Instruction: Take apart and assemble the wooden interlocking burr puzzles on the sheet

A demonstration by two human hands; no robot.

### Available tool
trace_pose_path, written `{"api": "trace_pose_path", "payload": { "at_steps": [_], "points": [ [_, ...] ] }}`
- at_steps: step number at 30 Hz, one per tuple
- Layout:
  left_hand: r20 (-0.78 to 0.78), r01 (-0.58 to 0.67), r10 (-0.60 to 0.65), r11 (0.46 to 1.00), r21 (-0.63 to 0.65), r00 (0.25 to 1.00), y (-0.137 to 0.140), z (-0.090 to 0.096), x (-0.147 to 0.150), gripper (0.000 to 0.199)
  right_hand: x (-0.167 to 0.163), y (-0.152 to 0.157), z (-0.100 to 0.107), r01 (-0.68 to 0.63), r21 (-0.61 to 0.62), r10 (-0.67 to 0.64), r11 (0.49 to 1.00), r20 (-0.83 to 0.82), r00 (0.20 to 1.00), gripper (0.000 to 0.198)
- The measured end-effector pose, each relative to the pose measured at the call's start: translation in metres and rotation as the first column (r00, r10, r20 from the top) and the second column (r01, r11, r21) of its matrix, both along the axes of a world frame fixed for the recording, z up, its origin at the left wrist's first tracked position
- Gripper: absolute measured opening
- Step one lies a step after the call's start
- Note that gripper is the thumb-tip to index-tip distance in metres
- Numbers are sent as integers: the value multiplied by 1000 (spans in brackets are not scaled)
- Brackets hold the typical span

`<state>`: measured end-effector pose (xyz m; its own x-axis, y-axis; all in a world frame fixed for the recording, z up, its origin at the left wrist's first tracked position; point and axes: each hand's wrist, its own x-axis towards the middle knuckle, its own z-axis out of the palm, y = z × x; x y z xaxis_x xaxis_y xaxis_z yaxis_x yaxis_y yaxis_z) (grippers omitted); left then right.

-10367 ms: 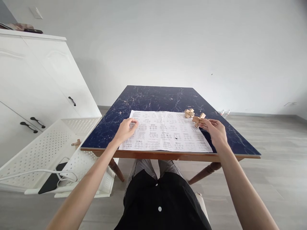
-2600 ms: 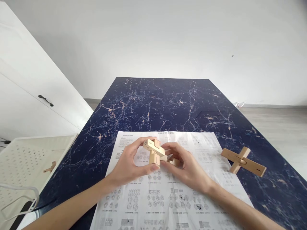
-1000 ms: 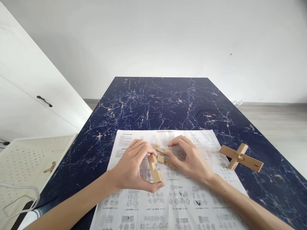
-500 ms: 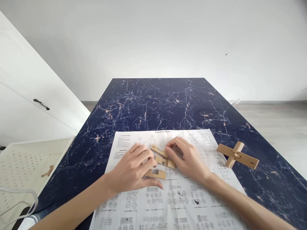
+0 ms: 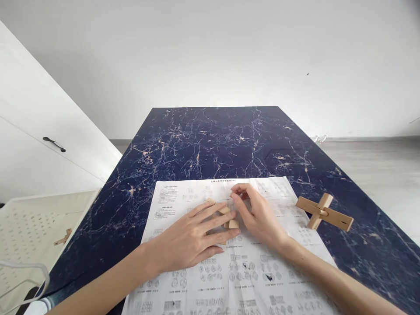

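My left hand lies flat with its fingers stretched and slightly apart over several small notched wooden puzzle pieces. The fingers cover most of them; only light ends and edges show between and beyond the fingertips. Just to the right, my right hand is curled, thumb and index tips close together above the paper, with no piece visible between them. Beneath both hands spreads a creased white instruction sheet printed with small diagrams and text.
A cross-shaped wooden assembly rests at the sheet's right edge. The table is dark blue with marble veining. At left stand a white perforated chair with a small wooden cross on it and a white cabinet.
My left hand has straightened its fingers and moved right over the pieces. My right hand has drawn off the pieces, slightly up and right.
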<state>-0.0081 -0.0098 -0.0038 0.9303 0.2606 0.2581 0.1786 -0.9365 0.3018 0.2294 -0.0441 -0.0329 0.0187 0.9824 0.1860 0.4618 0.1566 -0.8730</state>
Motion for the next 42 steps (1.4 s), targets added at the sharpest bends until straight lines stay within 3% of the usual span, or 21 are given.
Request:
{"api": "trace_pose_path", "payload": {
  "at_steps": [10,14,18,21,27,36,39,42],
  "points": [
    [119,-138,135,990,17,984,4,-1,-2,37,-1,0,1,-16,32,14,999,57,998,17],
    [105,-237,237,971,-6,966,9,-2,-6,46,-1,1,1,-23,34,20,999,79,997,13],
    [62,-157,155,987,24,986,11,-3,-6,63,-1,1,1,-27,28,25,999,69,997,11],
    [13,-83,83,996,43,996,9,-4,-4,59,-1,1,1,-34,23,33,999,70,997,10],
    [86,-181,176,982,59,981,9,-5,-4,40,-1,0,0,-32,24,29,999,90,996,9],
    [111,-476,467,876,79,877,14,-10,-4,13,-1,0,4,-48,-30,51,998,105,993,12],
    [112,-565,555,815,128,825,23,-13,-9,5,-1,-1,5,-48,-46,53,998,110,992,12],
    [112,-641,632,742,198,766,37,-14,-19,10,-1,-1,5,-50,-49,55,998,113,992,12]
  ]
}}
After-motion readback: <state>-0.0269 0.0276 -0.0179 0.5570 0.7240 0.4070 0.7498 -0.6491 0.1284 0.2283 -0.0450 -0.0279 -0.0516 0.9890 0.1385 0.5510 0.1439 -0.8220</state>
